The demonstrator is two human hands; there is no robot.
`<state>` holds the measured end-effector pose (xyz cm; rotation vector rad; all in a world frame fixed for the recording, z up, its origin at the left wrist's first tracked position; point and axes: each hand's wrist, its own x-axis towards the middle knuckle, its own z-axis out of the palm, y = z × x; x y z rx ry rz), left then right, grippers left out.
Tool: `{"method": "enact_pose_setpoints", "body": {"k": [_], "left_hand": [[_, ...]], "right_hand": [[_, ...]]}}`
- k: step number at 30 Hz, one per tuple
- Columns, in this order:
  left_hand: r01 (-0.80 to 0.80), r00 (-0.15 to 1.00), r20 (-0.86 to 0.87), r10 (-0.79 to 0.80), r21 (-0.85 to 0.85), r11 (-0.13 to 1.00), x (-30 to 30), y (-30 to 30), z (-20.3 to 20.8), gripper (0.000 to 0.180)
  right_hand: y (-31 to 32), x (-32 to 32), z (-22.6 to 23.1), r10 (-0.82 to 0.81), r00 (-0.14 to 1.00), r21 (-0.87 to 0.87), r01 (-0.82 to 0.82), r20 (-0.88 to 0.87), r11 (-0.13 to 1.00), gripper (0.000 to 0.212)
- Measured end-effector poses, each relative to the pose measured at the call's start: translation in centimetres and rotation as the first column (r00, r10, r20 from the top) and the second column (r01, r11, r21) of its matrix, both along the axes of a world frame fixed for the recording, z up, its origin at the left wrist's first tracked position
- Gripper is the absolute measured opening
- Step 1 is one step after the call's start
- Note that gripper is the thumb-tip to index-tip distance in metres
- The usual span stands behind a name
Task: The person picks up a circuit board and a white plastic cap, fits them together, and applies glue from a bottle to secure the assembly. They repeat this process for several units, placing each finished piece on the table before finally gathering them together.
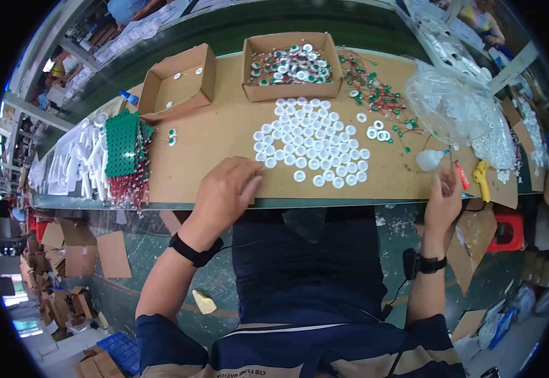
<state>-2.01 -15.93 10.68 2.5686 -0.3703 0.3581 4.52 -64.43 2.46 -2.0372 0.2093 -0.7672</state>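
Many round white plastic caps [315,133] lie spread in a cluster over the cardboard-covered tabletop. My left hand [225,189] rests at the left edge of that cluster. Its fingers are bent and the thumb stands off from them; I see nothing held. At the right, my right hand [443,196] reaches over the front part of the table, thumb and fingers parted and partly curled. Just beyond its fingertips is a white squeeze bottle [429,160] with a blue tip; whether a finger touches it I cannot make out.
Behind the caps stands a cardboard box [292,94] filled with white-and-green wired parts. A nearly bare box [183,97] is left of it, beside green boards [122,145] with red wires. Loose wired parts [381,91], a clear bag [444,107] and a yellow tool [481,180] lie right.
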Motion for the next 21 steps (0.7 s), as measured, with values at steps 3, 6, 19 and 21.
{"method": "enact_pose_setpoints", "body": {"k": [3, 6, 19, 21], "left_hand": [[0.036, 0.998, 0.046, -0.037, 0.032, 0.999, 0.8, -1.6, -0.7, 0.027], [0.044, 0.996, 0.073, -0.053, 0.123, 0.992, 0.4, -2.1, -1.7, 0.029], [0.099, 0.994, 0.06, -0.093, -0.109, 0.989, -0.1, -3.0, -2.7, 0.018], [0.1, 0.994, 0.055, -0.093, -0.125, 0.987, 0.2, -3.2, -2.8, 0.019]], "right_hand": [[1.4, -2.9, 0.8, 0.066, 0.997, -0.084, -0.069, -0.038, 0.994, 0.035], [5.1, -4.2, 4.4, 0.315, 0.949, -0.225, -0.3, 0.031, 0.927, 0.03], [9.8, 3.8, 6.2, 0.042, 0.964, -0.727, -0.225, -0.261, 0.649, 0.021], [9.9, 4.2, 5.8, -0.028, 0.941, -0.736, -0.243, -0.336, 0.632, 0.018]]}}
